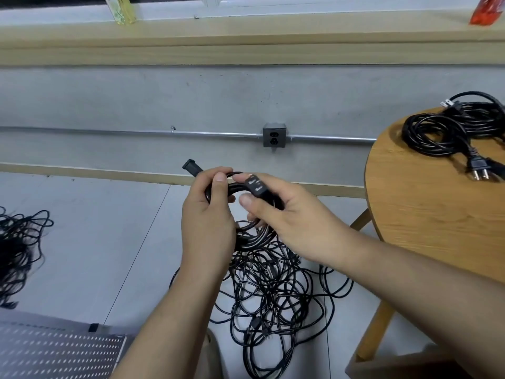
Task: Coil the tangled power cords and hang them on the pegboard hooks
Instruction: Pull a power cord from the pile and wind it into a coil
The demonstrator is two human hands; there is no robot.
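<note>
A coiled black power cord (250,236) hangs between both hands above the floor. My left hand (209,214) grips the coil's top left, and the cord's connector end (191,166) pokes out past its fingers. My right hand (276,212) pinches the plug (255,184) against the coil's top right. Below them a tangled heap of black cords (273,296) lies on the grey floor. Another tangle (19,242) lies at the far left. Coiled cords (448,127) with a plug rest on the round wooden table (426,203). The white pegboard (54,351) is at the bottom left.
A concrete wall runs across the back with a metal conduit and a socket box (274,135). Above it is a wooden ledge (246,36) holding a red packet (486,10) and a yellow item (123,9). The table's legs stand at the right.
</note>
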